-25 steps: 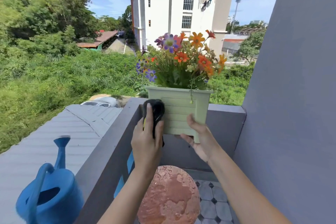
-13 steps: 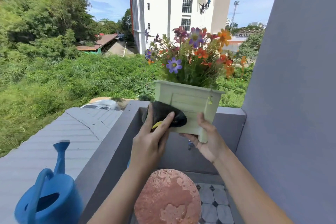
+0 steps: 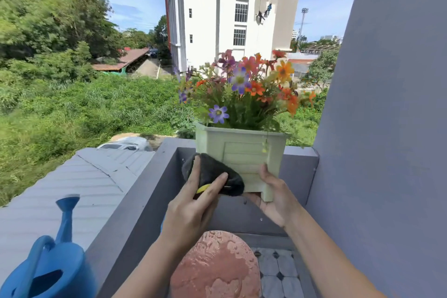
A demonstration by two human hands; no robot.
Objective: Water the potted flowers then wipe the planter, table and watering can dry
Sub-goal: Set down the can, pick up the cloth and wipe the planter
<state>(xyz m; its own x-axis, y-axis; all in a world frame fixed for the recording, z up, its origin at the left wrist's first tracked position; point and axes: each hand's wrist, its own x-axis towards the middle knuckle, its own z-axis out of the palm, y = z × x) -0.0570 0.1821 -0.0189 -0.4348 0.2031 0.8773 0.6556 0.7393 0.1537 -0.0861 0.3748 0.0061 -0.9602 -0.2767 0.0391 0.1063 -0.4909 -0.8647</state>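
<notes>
Reaching forward from the lower edge of the view, both bare forearms meet at the pale green planter point(image 3: 238, 152), which is lifted off any surface. The right hand point(image 3: 274, 197) cups the planter's lower right corner from beneath, palm turned up, fingers wrapped round one of its short feet. The left hand point(image 3: 193, 210) grips a dark cloth point(image 3: 212, 175) with a sliver of yellow showing under the fingers, pressing it flat against the planter's lower left front; the index finger and thumb spread across the cloth. So the two hands sit close together, one clamped on the cloth, the other closed around the planter's base.

Above the hands, orange, purple and red flowers point(image 3: 244, 87) rise from the planter, a thin green strand trailing down over its slatted front panel. Below and between the forearms stands a round reddish table point(image 3: 216, 266), its top blotched with wet patches. Well to the left of the left hand, a blue watering can point(image 3: 48, 266) sits with its spout pointing up.

Behind the hands runs a grey balcony wall point(image 3: 145, 201), and a tall grey pillar point(image 3: 387, 128) fills the space to the right of the right hand. Patterned floor tiles point(image 3: 278, 271) show beside the table. Beyond the wall lie a corrugated roof point(image 3: 72, 176), dense greenery and a white building point(image 3: 225, 12) under blue sky.
</notes>
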